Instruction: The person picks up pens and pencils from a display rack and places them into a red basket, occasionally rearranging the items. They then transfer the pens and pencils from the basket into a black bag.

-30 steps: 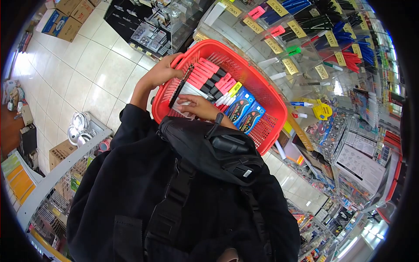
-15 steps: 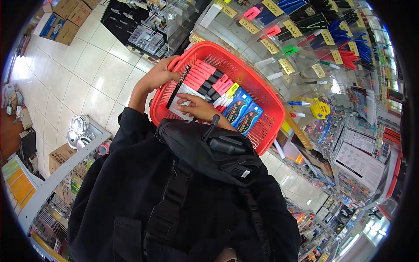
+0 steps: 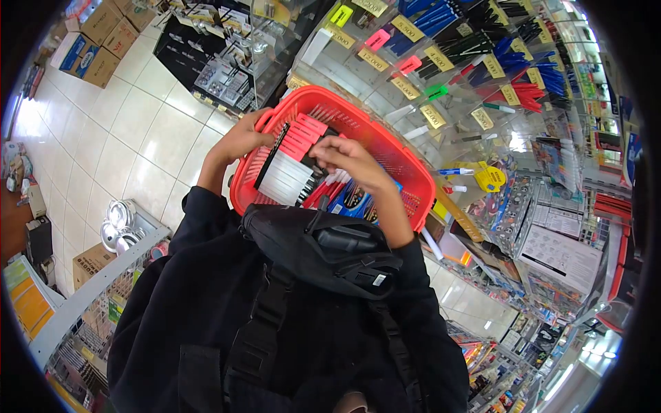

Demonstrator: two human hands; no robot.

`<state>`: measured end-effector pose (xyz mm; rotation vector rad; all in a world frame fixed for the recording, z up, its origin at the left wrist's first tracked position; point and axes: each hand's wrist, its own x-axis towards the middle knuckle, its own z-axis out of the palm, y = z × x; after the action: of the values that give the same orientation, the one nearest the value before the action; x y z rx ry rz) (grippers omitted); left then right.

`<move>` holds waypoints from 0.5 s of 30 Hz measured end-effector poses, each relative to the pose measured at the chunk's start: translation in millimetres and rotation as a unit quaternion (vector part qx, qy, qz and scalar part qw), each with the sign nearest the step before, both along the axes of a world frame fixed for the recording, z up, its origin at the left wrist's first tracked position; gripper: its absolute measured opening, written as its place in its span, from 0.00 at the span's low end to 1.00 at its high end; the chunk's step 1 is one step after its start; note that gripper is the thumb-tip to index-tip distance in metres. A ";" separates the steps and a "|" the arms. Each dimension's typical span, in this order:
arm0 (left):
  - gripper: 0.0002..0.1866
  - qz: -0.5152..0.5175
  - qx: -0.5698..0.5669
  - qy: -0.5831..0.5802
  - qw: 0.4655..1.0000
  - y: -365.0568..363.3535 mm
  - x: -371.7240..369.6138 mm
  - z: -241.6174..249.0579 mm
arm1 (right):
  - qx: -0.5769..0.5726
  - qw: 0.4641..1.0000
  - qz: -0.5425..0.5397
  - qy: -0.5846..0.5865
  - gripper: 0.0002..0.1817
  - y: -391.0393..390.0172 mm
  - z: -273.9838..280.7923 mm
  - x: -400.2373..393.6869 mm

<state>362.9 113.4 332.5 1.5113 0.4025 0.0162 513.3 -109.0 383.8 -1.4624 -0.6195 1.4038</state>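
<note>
A red plastic basket [image 3: 396,153] is in front of my chest. My left hand [image 3: 246,138] is closed around its left rim near the handle, with the thumb over the inner side. Inside lie pink highlighters [image 3: 300,135] in a row, and white markers with black caps [image 3: 286,177] below them. My right hand [image 3: 344,160] reaches into the basket with fingers bent at the dark caps of the pink highlighters; what the fingertips hold, if anything, is hidden. Blue packs [image 3: 352,201] lie partly under my right wrist.
A clear display rack [image 3: 427,89] with pens and price tags stands at the upper right. Cardboard boxes [image 3: 103,41] are at the upper left on the tiled floor. A wire shelf [image 3: 103,275] with metal lids [image 3: 118,215] stands at the lower left.
My right hand has moved up and right, from the white markers to the caps of the pink highlighters. The white markers now show more fully. The basket sits slightly lower and further left in view.
</note>
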 end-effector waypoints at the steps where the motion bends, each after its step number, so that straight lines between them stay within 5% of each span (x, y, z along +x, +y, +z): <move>1: 0.26 0.001 0.003 0.002 1.000 0.0 -0.1 0.7 | 0.014 0.999 0.018 -0.030 0.11 -3.0 15.1 10.9; 4: 0.26 -0.005 0.021 0.000 1.000 0.9 0.4 -0.1 | 0.067 0.989 -0.012 -0.129 0.11 -10.0 75.8 37.1; 6: 0.25 -0.001 0.019 0.007 1.000 0.1 -0.5 1.7 | 0.097 0.949 -0.159 -0.253 0.11 -12.7 116.2 57.5; 10: 0.25 0.002 0.002 0.011 1.000 -0.7 -1.0 4.1 | 0.228 0.820 -0.430 -0.299 0.12 -12.8 162.2 120.8; 15: 0.31 -0.014 0.006 0.024 1.000 1.2 -0.9 1.0 | 0.138 0.762 -0.497 -0.390 0.16 -9.7 152.4 168.9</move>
<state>362.0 114.6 333.5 1.5313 0.4211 -0.0391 682.2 -118.7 536.3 -1.6930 -0.3774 -0.1664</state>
